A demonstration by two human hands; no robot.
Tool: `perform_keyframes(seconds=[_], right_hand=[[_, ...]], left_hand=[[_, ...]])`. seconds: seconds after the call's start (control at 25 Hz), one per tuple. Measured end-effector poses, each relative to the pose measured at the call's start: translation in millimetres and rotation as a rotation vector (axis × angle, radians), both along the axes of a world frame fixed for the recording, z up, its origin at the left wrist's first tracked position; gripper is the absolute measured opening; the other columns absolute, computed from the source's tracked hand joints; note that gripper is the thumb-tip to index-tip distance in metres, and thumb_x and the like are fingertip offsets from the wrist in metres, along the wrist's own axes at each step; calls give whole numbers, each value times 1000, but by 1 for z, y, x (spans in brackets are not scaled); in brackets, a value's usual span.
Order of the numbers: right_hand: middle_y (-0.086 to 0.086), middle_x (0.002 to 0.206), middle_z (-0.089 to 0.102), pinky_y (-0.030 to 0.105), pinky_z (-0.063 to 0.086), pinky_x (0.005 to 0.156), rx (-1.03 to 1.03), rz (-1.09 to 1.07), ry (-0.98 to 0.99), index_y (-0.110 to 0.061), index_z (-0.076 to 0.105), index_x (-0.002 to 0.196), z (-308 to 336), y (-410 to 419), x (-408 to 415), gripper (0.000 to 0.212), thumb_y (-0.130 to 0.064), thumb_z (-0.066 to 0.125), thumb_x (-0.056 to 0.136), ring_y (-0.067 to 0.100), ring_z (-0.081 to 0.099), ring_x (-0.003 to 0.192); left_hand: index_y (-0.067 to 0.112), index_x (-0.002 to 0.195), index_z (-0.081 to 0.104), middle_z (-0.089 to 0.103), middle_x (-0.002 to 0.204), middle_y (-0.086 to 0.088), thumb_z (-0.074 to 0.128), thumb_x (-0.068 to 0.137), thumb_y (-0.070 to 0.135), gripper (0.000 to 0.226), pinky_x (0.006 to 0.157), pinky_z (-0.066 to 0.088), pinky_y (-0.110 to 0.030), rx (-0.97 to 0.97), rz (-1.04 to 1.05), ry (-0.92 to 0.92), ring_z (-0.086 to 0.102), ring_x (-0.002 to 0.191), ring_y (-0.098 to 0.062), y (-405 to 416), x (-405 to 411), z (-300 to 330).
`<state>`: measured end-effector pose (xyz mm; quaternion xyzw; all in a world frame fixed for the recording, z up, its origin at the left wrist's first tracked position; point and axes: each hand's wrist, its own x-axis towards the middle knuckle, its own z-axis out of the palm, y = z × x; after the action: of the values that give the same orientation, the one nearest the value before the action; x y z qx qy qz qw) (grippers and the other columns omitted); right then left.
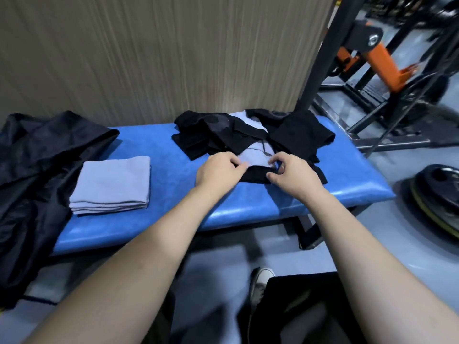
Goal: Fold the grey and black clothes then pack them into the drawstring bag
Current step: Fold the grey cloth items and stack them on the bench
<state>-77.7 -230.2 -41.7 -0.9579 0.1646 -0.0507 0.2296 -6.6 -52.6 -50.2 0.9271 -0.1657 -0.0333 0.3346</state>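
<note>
Head view: both hands are on a black garment (255,174) lying at the near right part of the blue bench (173,155). Left hand (218,170) pinches its left end, right hand (290,175) pinches the right end with curled fingers. Just behind sits a messy heap of black and grey clothes (248,135). A folded grey cloth (111,184) is to the left (neat stack), and the black drawstring bag (37,157) is slumped at the far left end.

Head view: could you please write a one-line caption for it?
Both hands, left hand and right hand, pinch a black garment on a blue bench, beside a folded grey cloth.
</note>
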Motion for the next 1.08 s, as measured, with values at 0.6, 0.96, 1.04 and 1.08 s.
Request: perform_keyframes(seconds=[0.6, 0.96, 1.04, 1.08], right_hand=[[2, 114, 47, 34, 46, 66, -65, -106, -12, -30, 54, 120, -5, 13, 12, 30, -33, 63, 92, 26, 60, 75], [2, 99, 53, 32, 40, 59, -147, -155, -288, -20, 67, 98, 7, 34, 22, 13, -19, 56, 92, 25, 55, 77], [0, 98, 53, 33, 42, 60, -165, -130, -376, -17, 64, 94, 16, 34, 18, 7, -21, 59, 92, 23, 54, 83], [0, 97, 53, 33, 42, 60, -177, -111, -407, -15, 63, 91, 20, 34, 15, 8, -22, 61, 93, 22, 53, 85]], left_hand=[[27, 78, 63, 65, 82, 14, 57, 78, 29, 6, 72, 50, -32, -88, 140, 111, 61, 87, -16, -20, 8, -5], [30, 89, 57, 65, 88, 9, 51, 86, 26, 7, 77, 47, -34, -157, 99, 155, 60, 95, -21, -9, 12, -6], [26, 89, 58, 66, 90, 4, 50, 89, 31, 10, 77, 47, -35, -136, 93, 147, 60, 96, -25, -10, 10, -3], [23, 87, 58, 66, 91, 1, 49, 91, 35, 15, 77, 46, -36, -127, 83, 143, 59, 96, -27, -11, 9, -2]])
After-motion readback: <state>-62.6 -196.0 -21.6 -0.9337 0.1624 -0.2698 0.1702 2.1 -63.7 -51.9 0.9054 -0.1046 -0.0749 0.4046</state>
